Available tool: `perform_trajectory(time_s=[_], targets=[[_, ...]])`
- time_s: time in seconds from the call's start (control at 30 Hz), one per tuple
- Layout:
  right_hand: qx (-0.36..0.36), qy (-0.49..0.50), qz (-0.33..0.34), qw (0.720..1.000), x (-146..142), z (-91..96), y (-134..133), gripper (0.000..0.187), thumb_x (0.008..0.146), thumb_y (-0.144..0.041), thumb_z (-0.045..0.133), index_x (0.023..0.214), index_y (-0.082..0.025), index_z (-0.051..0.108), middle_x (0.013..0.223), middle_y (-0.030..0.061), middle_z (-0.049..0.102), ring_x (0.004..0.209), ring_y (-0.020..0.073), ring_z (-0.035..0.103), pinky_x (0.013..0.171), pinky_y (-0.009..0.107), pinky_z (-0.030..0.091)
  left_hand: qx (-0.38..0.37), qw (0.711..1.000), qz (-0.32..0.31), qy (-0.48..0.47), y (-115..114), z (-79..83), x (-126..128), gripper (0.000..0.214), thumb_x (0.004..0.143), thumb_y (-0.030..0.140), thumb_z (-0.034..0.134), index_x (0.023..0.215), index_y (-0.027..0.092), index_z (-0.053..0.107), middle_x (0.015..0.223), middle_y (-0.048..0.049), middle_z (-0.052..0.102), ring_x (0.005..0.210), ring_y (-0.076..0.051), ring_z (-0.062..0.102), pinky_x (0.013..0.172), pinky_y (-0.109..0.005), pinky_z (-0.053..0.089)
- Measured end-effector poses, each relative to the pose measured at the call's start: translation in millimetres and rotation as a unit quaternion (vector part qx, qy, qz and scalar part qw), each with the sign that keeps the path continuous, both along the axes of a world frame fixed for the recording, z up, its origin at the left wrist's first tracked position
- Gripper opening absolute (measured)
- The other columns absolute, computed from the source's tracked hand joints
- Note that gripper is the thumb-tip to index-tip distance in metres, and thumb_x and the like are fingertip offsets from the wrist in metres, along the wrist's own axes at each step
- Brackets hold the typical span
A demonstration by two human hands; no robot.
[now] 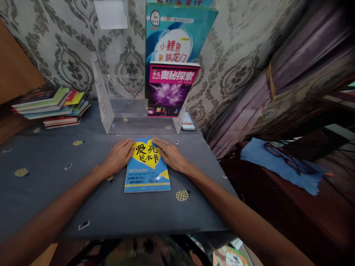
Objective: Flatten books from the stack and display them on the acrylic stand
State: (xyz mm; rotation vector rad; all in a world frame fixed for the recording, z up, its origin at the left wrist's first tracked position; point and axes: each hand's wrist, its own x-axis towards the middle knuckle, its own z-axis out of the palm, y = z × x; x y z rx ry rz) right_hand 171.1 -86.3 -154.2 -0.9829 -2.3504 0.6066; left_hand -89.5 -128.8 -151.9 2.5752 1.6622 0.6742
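A blue book (146, 186) with a yellow heart and black Chinese characters on its cover lies flat on the cloth-covered table. My left hand (119, 153) rests at its upper left edge, fingers stretched forward. On the opposite side, my right hand (172, 157) lies over the upper right corner, with its fingers extended flat on the cover. Just beyond the book stands a clear acrylic rack (138, 125). Its right side holds a purple and black book (169, 94), with a taller teal book (180, 33) upright behind it.
Several books (52, 105) are stacked at the back left of the grey patterned table (55, 192). A white card (111, 14) shows above the rack's left side. To the right are a curtain (249, 96) and a blue cloth (280, 162) with glasses on it. Another book (229, 256) sits below the front edge.
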Motion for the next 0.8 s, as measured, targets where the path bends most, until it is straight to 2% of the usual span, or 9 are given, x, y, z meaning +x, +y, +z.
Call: perform_trajectory(time_s=[0.17,0.37,0.5,0.6,0.8], targets=[[-0.004,0.031,0.005,1.0,-0.8,-4.0,0.1,0.047,0.098,-0.017,0.04,0.142,-0.021,0.055,0.151,0.0078,0.053,0.143,0.0228,0.046,0.121,0.05,0.036,0.006,1.0,-0.021,-0.013,0.6,0.2,-4.0,0.04,0.102,0.033,0.038,0.127,0.016,0.063,0.136,-0.0123,0.064,0.125,-0.026,0.059,0.11,-0.047,0.046],[-0.003,0.026,-0.004,1.0,-2.0,-6.8,-1.1,0.049,0.097,-0.015,0.04,0.143,-0.027,0.054,0.151,0.0034,0.053,0.143,0.0217,0.046,0.12,0.051,0.038,0.013,0.998,-0.058,-0.023,-8.4,0.6,-9.9,0.042,0.103,0.034,0.037,0.127,0.016,0.066,0.136,-0.0129,0.064,0.125,-0.026,0.06,0.107,-0.047,0.049],[-0.001,0.018,-0.004,1.0,-2.7,-5.5,-2.2,0.047,0.098,-0.015,0.039,0.142,-0.022,0.055,0.152,0.0071,0.052,0.143,0.0227,0.045,0.121,0.049,0.038,0.011,0.996,-0.083,-0.026,-20.4,4.2,-10.9,0.041,0.104,0.035,0.037,0.127,0.018,0.066,0.136,-0.0118,0.064,0.124,-0.025,0.061,0.107,-0.049,0.05],[0.001,0.017,-0.003,1.0,-3.0,-4.5,-2.7,0.046,0.098,-0.016,0.04,0.141,-0.022,0.056,0.151,0.0066,0.053,0.143,0.0235,0.046,0.12,0.05,0.038,0.01,0.995,-0.093,-0.024,-31.2,7.0,-11.1,0.04,0.104,0.035,0.039,0.126,0.018,0.067,0.134,-0.012,0.066,0.12,-0.026,0.063,0.104,-0.05,0.051],[0.006,0.014,-0.008,1.0,-3.6,-5.7,-2.6,0.046,0.097,-0.015,0.039,0.14,-0.018,0.057,0.151,0.0084,0.052,0.141,0.0236,0.048,0.119,0.047,0.039,0.02,0.992,-0.123,-0.031,-59.2,12.2,-10.8,0.035,0.104,0.031,0.043,0.127,0.019,0.067,0.129,-0.0115,0.068,0.113,-0.024,0.065,0.098,-0.046,0.055]])
